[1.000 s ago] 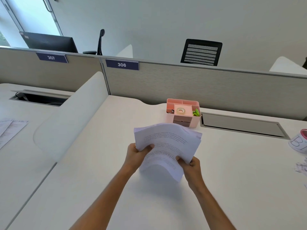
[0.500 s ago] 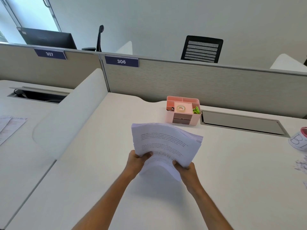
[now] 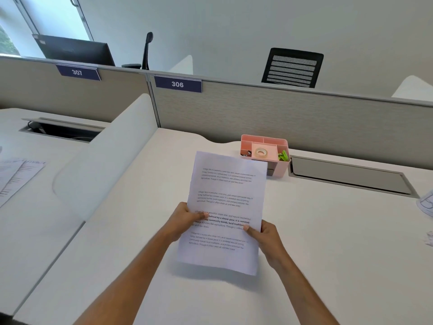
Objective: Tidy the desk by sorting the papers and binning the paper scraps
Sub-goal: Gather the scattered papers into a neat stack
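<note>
Currently: paper stack (image 3: 228,207) held off the table (image 3: 328,254), just in front of the pink organizer (image 3: 277,168). Left hand (image 3: 185,222) pinching stack's left edge, thumb on top. Right hand (image 3: 266,235) pinching right edge low down, thumb over the print. Both grips closed on paper, fingers underneath hidden. Handling estimate: light, floppy, sheets prone to sliding against each other and fanning; top end unsupported, likely to droop. Best hold: both long edges near mid-height, or tap bottom edge on table to square up. Scraps (image 3: 430,238) far right of organizer, at frame edge, not yet binned. More sheets (image 3: 16,177) on neighbouring desk, far left of organizer.
</note>
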Demonstrator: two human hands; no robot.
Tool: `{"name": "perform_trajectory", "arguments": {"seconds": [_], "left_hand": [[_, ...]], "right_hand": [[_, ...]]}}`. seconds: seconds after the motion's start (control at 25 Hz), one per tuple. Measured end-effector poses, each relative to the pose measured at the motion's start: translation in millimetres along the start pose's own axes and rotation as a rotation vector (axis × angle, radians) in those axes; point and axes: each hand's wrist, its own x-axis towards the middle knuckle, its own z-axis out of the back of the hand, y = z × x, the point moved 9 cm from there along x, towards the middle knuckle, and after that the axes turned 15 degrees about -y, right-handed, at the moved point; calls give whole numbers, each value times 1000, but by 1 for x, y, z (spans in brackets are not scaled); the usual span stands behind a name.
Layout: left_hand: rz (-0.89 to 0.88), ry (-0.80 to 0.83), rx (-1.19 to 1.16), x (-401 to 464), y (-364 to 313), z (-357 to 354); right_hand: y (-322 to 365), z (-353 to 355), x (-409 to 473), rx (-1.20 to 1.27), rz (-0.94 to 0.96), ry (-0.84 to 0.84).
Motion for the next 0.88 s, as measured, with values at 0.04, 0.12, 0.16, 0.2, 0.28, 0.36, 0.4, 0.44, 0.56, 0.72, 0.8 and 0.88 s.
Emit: {"name": "perform_trajectory", "arguments": {"seconds": [0.04,0.12,0.16,0.2,0.28,0.36,0.4,0.44,0.56,0.72,0.8,0.88], "left_hand": [[3,-6,-9,2,2,7],[18,-16,-25,5,5,19],[29,-21,-29,7,7,25],[39,-25,-29,10,8,30],[67,-58,-41,15,9,42],[111,-145,-73,21,10,61],[133,-205,-82,25,11,73],[151,-264,-78,30,11,87],[179,-358,-15,44,13,121],[186,-452,86,66,6,161],[167,-520,150,78,0,181],[119,-610,272,90,-9,202]], "right_hand": [[2,-2,1,12,3,-8],[4,-7,5,-2,1,-21],[3,-12,7,-19,-4,-25],[2,-17,9,-36,-8,-33],[-1,-29,16,-70,-18,-56],[-4,-42,26,-96,-27,-78],[-6,-49,31,-111,-30,-88],[-8,-57,37,-131,-33,-96],[-17,-84,50,-180,-49,-101],[-29,-121,67,-216,-82,-109],[-32,-142,76,-236,-95,-115],[-31,-162,84,-266,-102,-129]]}}
